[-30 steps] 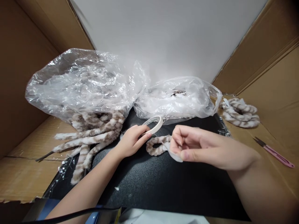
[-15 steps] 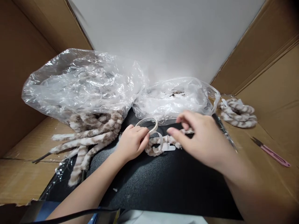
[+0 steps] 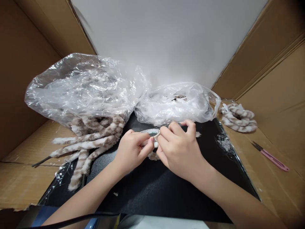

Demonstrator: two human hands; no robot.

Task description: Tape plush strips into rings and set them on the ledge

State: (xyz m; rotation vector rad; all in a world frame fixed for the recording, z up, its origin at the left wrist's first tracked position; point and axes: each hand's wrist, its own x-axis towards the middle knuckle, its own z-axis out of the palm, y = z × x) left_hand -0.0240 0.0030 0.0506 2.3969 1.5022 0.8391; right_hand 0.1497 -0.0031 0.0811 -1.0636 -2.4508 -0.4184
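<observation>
A narrow white roll of tape (image 3: 156, 132) with printing inside its ring is in my left hand (image 3: 133, 148), thumb and fingers closed on it. My right hand (image 3: 178, 148) meets the roll at its right edge, fingers bent and pinched against it. What exactly sits between the right fingertips is hidden. Below the hands, a fluffy brown-and-white striped cord (image 3: 153, 156) lies on the black work surface (image 3: 147, 190), mostly covered by my right hand. The white tag on that cord is out of sight behind the hand.
At the left, a clear plastic bag (image 3: 83, 86) spills several striped fluffy cords (image 3: 83, 143). A smaller plastic bag (image 3: 176, 105) lies behind my hands. To the right are coiled striped cords (image 3: 238, 117) and pink thread snips (image 3: 271, 157). Cardboard walls (image 3: 269, 63) stand at the sides.
My right hand has moved left from above the cord and closed at the tape roll. The loose curl of tape that hung from the roll is now hidden.
</observation>
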